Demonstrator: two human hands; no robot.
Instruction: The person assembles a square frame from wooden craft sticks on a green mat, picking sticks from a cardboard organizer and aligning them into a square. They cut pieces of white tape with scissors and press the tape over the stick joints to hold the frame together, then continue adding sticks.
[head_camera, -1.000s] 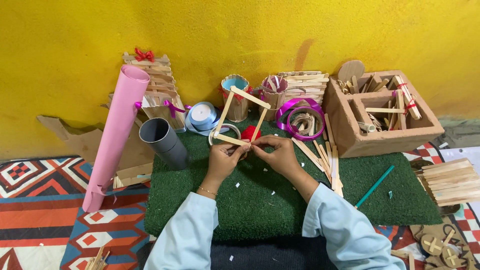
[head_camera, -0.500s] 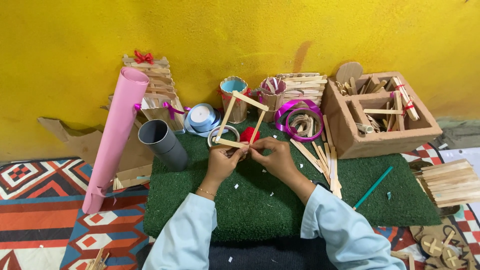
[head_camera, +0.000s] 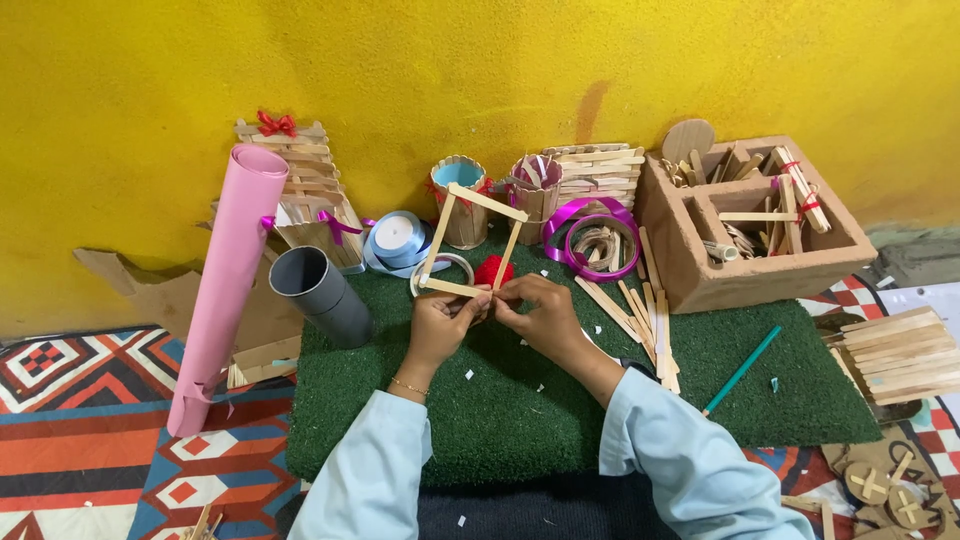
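Left hand (head_camera: 440, 325) and right hand (head_camera: 535, 312) both pinched bottom corner of craft-stick square frame (head_camera: 470, 240), tilted above green turf mat (head_camera: 560, 400). Frame judged light, stiff, glue joints fragile; corners safest hold.

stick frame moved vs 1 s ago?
Barely. The stick frame, held at its bottom corner by both hands, has stayed between the grey tube and the purple ribbon rolls, tilting slightly.
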